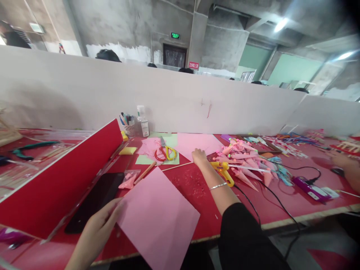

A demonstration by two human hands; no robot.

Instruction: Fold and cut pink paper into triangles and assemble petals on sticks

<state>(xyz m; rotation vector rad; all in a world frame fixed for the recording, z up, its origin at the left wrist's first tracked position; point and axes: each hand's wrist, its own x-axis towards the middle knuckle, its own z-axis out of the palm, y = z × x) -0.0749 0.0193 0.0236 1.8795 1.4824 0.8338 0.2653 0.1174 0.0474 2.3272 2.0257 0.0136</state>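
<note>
My left hand [105, 219] grips the left corner of a square pink paper sheet [161, 217], thumb on top, tilted over the table's near edge. My right hand [199, 156] is reaching forward, fingers curled, at the edge of more pink paper [194, 144] lying at the back. What its fingers hold, if anything, is hidden. A thin wooden stick [177, 166] lies with one end close to that hand. Beside my right forearm is a yellow glue gun [224, 172]. Scissors with red and yellow handles [165, 153] rest on pink scraps and light green paper [140, 159].
A pile of pink paper cones [247, 159] lies right of the glue gun. A black phone [95, 202] lies beside an upright red board [64, 180]. Cables trail off the front edge near a purple power strip [312, 189]. Another person's hand [347, 165] shows at far right.
</note>
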